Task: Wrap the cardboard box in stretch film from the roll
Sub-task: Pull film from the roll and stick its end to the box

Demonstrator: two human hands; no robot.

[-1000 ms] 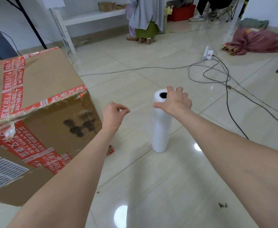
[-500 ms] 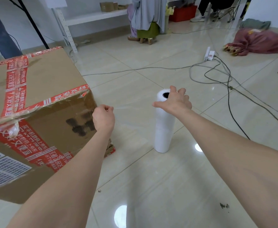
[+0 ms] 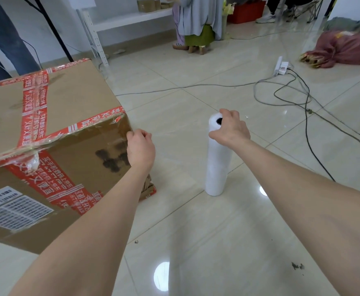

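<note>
Glossy pale floor tiles (image 3: 196, 231) fill the head view, with a white power strip (image 3: 281, 67) and loose cables (image 3: 302, 99) trailing across them at the right and a reddish cloth bundle (image 3: 345, 50) lying beyond. A white shelf (image 3: 127, 20) runs along the far wall, and someone's trouser legs (image 3: 4, 39) stand behind the box at the upper left.

The cardboard box (image 3: 68, 99) sits on the floor at the left, criss-crossed with red printed tape (image 3: 34, 92) and carrying a barcode label (image 3: 14, 208) on its near face; some clear film already clings to its top front edge. The roll (image 3: 216, 167) stands upright on the tiles, well apart from the box, to its right.

The left hand (image 3: 140, 148) is at the box's right front corner with its fingers curled, pinching the free end of the stretch film (image 3: 174, 133), which shows only as a faint glinting sheet spanning from that hand to the roll. The right hand (image 3: 231, 129) sits on top of the roll, fingers curled over the rim by the core hole and thumb against the side, gripping it steady.

This looks like the opening step: drawing film off and anchoring its end on the box. Next the end likely needs pressing flat against the cardboard so that it clings, with the roll held firm enough to keep the sheet taut before it is carried round the box
</note>
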